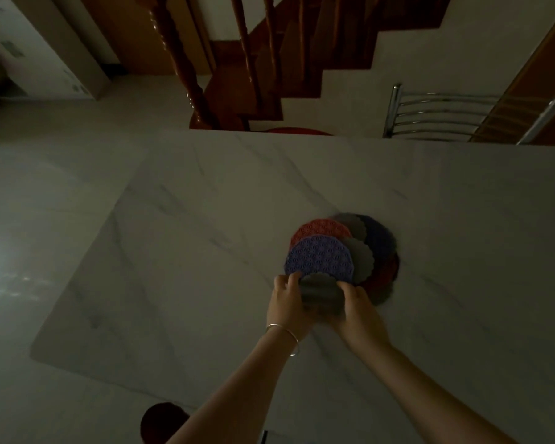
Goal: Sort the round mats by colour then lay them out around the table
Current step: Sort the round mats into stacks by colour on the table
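Both hands on the nearest grey mat

Head view: the left hand (287, 299) and right hand (354, 304) pinch one grey mat (321, 291) by its opposite edges. Fanned just beyond the fingertips lie the blue mat (319, 259) and red mat (321, 229); both hands look equally near.

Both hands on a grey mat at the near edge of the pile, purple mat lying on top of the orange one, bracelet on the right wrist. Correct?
Not quite: the bracelet is on the left wrist, as the head view shows. The rest holds: left hand and right hand both hold the grey mat at the pile's near edge, and the purple mat overlaps the orange mat.
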The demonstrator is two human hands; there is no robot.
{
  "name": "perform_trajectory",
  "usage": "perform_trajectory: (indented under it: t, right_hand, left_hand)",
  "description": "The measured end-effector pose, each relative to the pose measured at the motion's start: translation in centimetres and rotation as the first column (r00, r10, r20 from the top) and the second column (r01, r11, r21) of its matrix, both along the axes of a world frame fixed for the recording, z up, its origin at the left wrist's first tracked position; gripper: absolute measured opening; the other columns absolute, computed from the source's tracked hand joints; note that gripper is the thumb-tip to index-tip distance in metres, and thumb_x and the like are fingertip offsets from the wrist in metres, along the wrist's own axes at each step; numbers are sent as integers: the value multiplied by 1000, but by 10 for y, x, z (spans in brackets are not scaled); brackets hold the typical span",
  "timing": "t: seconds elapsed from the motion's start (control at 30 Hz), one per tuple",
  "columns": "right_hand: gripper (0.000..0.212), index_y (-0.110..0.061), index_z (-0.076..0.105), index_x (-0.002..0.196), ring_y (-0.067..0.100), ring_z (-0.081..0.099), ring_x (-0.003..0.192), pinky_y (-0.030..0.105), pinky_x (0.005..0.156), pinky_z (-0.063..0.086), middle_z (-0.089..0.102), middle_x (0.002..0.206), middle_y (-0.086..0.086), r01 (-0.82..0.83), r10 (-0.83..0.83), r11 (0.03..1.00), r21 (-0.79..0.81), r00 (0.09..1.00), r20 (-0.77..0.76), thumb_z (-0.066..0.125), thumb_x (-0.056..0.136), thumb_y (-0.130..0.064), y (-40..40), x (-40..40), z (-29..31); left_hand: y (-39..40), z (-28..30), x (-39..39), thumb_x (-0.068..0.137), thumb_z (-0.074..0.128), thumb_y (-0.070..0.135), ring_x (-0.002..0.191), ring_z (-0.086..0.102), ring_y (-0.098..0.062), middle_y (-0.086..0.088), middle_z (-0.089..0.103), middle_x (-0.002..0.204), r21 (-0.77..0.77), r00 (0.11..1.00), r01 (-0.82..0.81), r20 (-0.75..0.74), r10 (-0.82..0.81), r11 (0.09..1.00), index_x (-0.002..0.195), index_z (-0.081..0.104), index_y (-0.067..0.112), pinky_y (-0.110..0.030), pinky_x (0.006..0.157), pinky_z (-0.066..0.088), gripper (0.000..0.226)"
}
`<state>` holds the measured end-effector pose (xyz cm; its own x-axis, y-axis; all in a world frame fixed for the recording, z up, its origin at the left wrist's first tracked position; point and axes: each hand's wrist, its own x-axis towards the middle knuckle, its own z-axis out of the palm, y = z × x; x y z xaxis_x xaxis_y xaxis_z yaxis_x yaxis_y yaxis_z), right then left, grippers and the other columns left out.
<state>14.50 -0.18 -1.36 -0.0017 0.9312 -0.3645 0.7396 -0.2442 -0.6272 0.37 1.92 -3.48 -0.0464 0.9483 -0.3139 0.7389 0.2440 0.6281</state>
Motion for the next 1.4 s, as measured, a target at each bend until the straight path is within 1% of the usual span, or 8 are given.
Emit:
perform_trajectory:
  t: [0.2,0.47,0.73,0.83,0.97,1.13,1.27,1.4]
  right_hand:
    - [47,-8,49,131,28,58,110,33,86,45,58,126,13,292,-292,956,-27,943,-160,63,86,-10,5,1,1]
    - [22,-9,63,107,26,60,91,29,72,43,67,107,14,509,-508,857,-80,807,-301,59,87,-5,2,39,5]
    - [32,4,59,116,43,56,108,42,86,43,61,117,28,803,-794,594,34,593,-131,53,85,1,0,133,0]
    - [32,4,60,114,44,57,106,46,87,45,62,114,30,748,-747,664,11,664,-30,56,83,-1,-5,147,-5]
    - [49,4,51,125,45,44,115,48,96,38,50,124,33,635,-658,752,174,737,155,63,77,-2,-4,131,2]
    - [38,-13,55,126,25,57,106,34,88,47,56,122,12,316,-312,932,176,949,-52,57,88,-11,22,74,19]
    - [38,-13,54,128,21,58,110,27,81,44,58,128,7,257,-235,962,91,951,-199,50,91,-9,45,27,24]
    - [50,-10,47,137,26,51,124,34,96,44,51,139,10,290,-290,957,-26,947,-138,56,87,-11,62,4,21]
  left_hand:
    - [-5,0,5,73,69,21,102,55,-29,-10,44,123,14,996,-70,59,69,997,131,45,12,-21,80,41,63]
    - [-9,10,27,76,69,29,110,55,-26,-8,51,127,92,993,-75,99,66,993,129,49,16,-27,83,46,58]
    - [31,17,27,69,73,37,120,37,-34,-12,43,131,135,982,-95,-150,115,986,131,45,17,-42,93,43,71]
    - [40,15,23,65,75,40,121,37,-34,-11,42,131,131,977,-112,-169,134,985,131,45,17,-43,93,43,75]
    - [43,13,21,65,75,40,122,38,-34,-12,42,132,132,975,-110,-177,132,985,131,45,17,-44,95,43,76]
    - [40,13,16,65,76,40,123,39,-33,-10,43,130,132,979,-150,-121,166,980,131,46,20,-43,96,43,75]
    - [38,14,6,65,77,34,123,40,-34,-11,42,130,134,983,-170,-54,178,976,130,48,18,-40,98,40,73]
    - [35,12,-7,67,77,35,122,44,-31,-10,41,133,81,973,-229,56,225,970,133,45,18,-40,102,42,76]
